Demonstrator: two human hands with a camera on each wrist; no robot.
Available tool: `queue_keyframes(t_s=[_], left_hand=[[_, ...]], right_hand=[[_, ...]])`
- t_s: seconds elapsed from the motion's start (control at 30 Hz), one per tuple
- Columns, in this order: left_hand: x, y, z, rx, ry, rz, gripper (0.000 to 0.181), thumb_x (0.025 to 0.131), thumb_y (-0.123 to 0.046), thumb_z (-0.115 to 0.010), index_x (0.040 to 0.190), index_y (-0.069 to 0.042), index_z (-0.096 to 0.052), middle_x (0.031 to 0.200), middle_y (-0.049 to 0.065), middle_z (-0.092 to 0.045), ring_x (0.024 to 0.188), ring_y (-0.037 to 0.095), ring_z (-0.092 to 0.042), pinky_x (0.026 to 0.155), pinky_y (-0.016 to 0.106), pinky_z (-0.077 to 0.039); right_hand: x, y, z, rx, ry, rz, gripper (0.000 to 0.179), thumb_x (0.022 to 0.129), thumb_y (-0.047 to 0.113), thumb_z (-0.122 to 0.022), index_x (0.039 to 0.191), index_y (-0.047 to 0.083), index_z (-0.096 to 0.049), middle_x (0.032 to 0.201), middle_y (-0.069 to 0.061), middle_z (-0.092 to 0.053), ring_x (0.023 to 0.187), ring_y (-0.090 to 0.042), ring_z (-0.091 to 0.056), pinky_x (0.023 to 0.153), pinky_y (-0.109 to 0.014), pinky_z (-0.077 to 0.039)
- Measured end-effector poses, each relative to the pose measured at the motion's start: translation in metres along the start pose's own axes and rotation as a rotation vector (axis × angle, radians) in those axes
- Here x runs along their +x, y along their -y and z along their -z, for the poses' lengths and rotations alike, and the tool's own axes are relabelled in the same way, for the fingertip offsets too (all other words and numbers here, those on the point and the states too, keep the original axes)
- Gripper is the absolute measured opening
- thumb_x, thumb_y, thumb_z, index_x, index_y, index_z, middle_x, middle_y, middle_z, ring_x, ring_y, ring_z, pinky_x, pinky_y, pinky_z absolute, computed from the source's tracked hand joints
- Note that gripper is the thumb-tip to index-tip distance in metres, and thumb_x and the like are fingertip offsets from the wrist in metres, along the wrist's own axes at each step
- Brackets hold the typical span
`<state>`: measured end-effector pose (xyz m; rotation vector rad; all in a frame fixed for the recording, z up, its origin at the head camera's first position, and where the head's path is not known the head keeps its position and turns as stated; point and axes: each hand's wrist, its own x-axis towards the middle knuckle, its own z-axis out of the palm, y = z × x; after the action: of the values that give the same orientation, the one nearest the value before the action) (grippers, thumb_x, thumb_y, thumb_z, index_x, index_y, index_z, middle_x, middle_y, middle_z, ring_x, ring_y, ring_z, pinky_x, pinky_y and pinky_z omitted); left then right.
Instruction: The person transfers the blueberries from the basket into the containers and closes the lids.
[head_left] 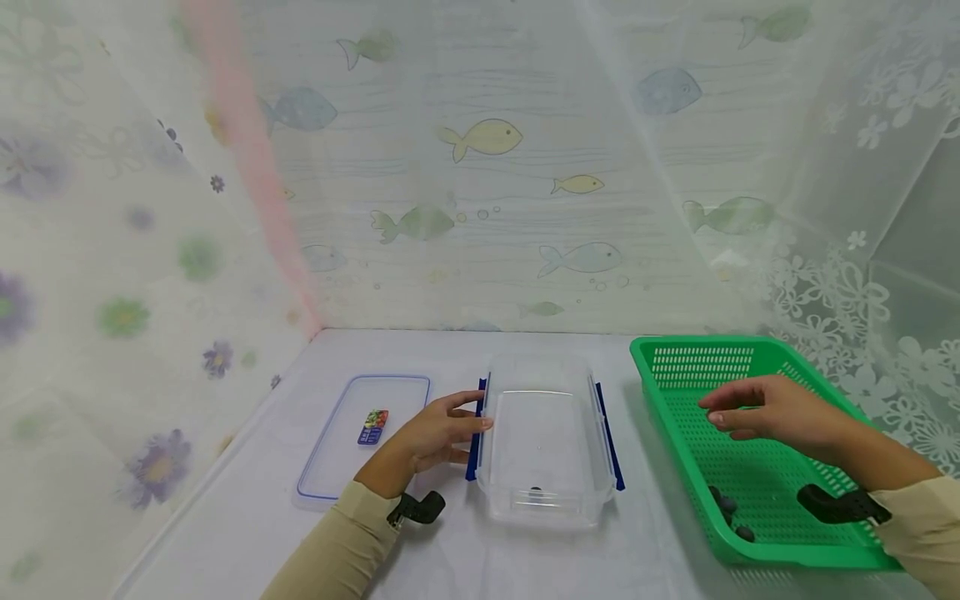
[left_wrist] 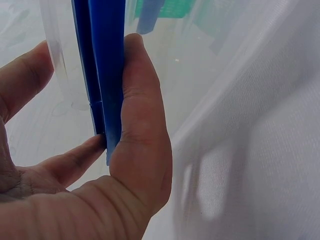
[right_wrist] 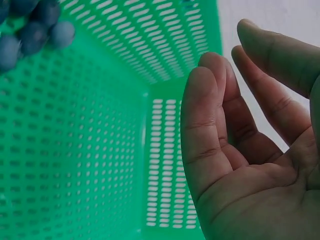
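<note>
A clear plastic container (head_left: 542,442) with blue side latches (head_left: 611,437) stands in the middle of the table. My left hand (head_left: 442,433) grips its left side, thumb over the wall's edge. Close up in the left wrist view, the thumb (left_wrist: 142,115) lies along a blue latch (left_wrist: 107,65). One small dark round thing (head_left: 536,490) shows at the container's near end. Over the green basket (head_left: 678,483) hovers my right hand (head_left: 780,417), fingers loosely bent and holding nothing. Several blueberries (right_wrist: 35,35) lie inside the basket, by its near left corner in the head view.
To the left, a clear lid (head_left: 333,450) with a blue rim lies flat, bearing a colourful label (head_left: 372,427). A white cloth (head_left: 465,550) covers the table. Curtains with printed fish (head_left: 491,137) and flowers hang behind and at the sides.
</note>
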<state>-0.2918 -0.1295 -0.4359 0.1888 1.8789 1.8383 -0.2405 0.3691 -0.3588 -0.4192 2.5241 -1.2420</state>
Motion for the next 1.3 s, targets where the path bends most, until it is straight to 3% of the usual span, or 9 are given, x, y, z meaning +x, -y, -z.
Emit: queue_keyframes(t_s=[0.43, 0.73, 1.0, 1.3], left_hand=[[0.000, 0.000, -0.001, -0.001, -0.004, 0.006, 0.083, 0.091, -0.028, -0.082, 0.160, -0.019, -0.038, 0.151, 0.019, -0.048, 0.121, 0.034, -0.065, 0.093, 0.054, -0.059], [0.001, 0.000, -0.001, -0.002, -0.011, 0.008, 0.084, 0.090, -0.028, -0.083, 0.160, -0.019, -0.038, 0.151, 0.020, -0.048, 0.124, 0.036, -0.064, 0.092, 0.053, -0.060], [0.004, 0.001, 0.001, 0.004, -0.017, 0.007, 0.081, 0.090, -0.030, -0.083, 0.159, -0.021, -0.040, 0.151, 0.019, -0.048, 0.124, 0.035, -0.063, 0.093, 0.053, -0.060], [0.003, 0.002, 0.000, -0.002, -0.018, 0.007, 0.082, 0.090, -0.029, -0.082, 0.160, -0.020, -0.039, 0.150, 0.019, -0.048, 0.124, 0.036, -0.064, 0.093, 0.055, -0.059]], right_hand=[[0.020, -0.023, -0.001, -0.050, 0.038, -0.085, 0.054, 0.100, 0.025, -0.070, 0.141, -0.007, -0.056, 0.139, -0.031, -0.059, 0.114, -0.033, -0.069, 0.090, -0.044, -0.061], [0.043, -0.031, -0.014, -0.038, 0.107, -0.102, 0.055, 0.098, 0.017, -0.072, 0.143, -0.008, -0.054, 0.131, -0.023, -0.067, 0.112, -0.031, -0.070, 0.087, -0.045, -0.061], [0.052, -0.031, -0.024, 0.013, 0.159, -0.144, 0.071, 0.094, 0.011, -0.073, 0.151, -0.013, -0.039, 0.126, -0.020, -0.069, 0.110, -0.030, -0.070, 0.088, -0.047, -0.061], [0.054, -0.032, -0.030, -0.025, 0.228, -0.083, 0.044, 0.095, 0.018, -0.074, 0.135, 0.002, -0.066, 0.128, -0.017, -0.070, 0.107, -0.026, -0.071, 0.090, -0.050, -0.060]])
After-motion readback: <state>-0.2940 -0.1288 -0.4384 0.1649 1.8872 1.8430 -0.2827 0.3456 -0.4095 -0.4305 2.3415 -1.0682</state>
